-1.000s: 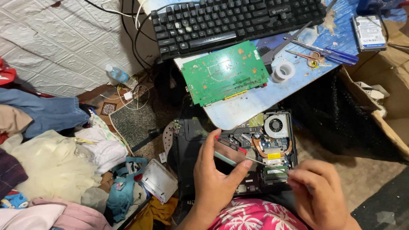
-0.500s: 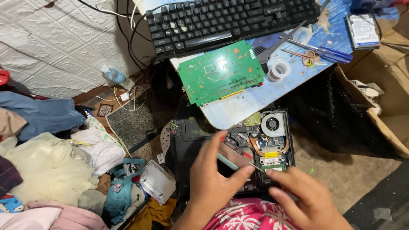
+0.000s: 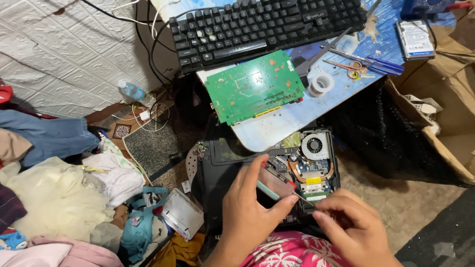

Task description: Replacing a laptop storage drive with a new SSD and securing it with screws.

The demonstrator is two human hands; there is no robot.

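Note:
An opened black laptop rests on my lap, its board, copper heat pipes and round fan exposed. My left hand pinches a thin screwdriver with a clear teal-tipped handle, its metal tip pointing right toward the small chips. My right hand is curled at the laptop's lower right edge, fingertips next to the screwdriver's tip; whether it grips anything is hidden.
A green circuit board, black keyboard, tape roll, blue screwdriver and hard drive lie on the table. Clothes pile at left with a water bottle; a cardboard box stands right.
The view drifted slightly up and left. My right hand moved in closer to the screwdriver's tip; my left hand kept its hold on the handle.

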